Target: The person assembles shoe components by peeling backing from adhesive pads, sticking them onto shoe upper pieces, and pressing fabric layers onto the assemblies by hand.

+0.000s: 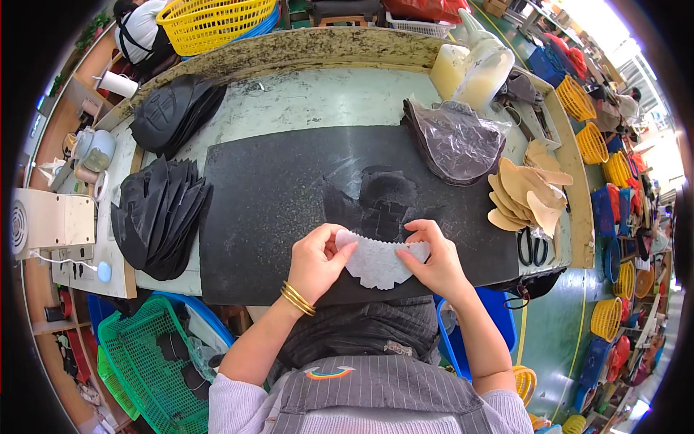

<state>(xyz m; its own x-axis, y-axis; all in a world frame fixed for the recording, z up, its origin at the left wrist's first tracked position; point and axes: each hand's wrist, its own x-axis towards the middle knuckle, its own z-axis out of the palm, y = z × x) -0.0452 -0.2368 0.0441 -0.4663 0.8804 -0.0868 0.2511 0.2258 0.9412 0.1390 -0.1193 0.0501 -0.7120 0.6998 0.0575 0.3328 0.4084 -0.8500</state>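
Observation:
A whitish cut piece [377, 262] with a zigzag upper edge is stretched between my two hands over the near edge of a black mat [275, 195]. My left hand [319, 262] pinches its left end between thumb and fingers. At the opposite end, my right hand [435, 260] grips it the same way. Just beyond the piece, a black shaped part [387, 194] lies flat on the mat; my hands and the whitish piece may cover some of its near side.
Stacks of black cut pieces [160, 217] and more black pieces [173, 112] lie left. At right are a plastic-covered stack [463, 141], tan pieces [522, 189], scissors [533, 247] and a pale container [473, 72]. A green basket [152, 362] stands below the left side.

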